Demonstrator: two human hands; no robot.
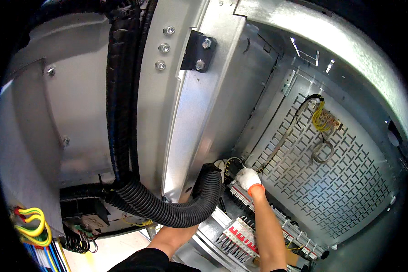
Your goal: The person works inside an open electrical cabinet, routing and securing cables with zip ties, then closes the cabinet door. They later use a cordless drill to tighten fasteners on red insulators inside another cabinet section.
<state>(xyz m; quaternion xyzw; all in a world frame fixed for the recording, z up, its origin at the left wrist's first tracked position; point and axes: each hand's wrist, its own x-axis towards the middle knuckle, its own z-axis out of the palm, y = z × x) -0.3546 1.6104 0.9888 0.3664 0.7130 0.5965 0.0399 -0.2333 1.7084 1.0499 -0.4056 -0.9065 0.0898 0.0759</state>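
My right hand [248, 178], in a white glove with an orange cuff, reaches into the metal cabinet. Its fingers look curled, and what they hold is hidden. It is beside a cable bundle with black and yellow wrapping [231, 167], above a row of terminal blocks [241, 194]. My left forearm [174, 238] passes behind a thick black corrugated conduit [186, 211]. That conduit hides most of my left hand; a white patch [221, 164] by its upper end may be the glove. Whether the left fingers are open or closed does not show.
Circuit breakers with red switches [241, 237] sit below my right forearm. A slotted metal panel [331, 177] carries yellow wires [321, 119] on the right. A metal post [192, 118] with a black bolted bracket [198, 52] stands between the compartments. Yellow-green wires [36, 226] protrude lower left.
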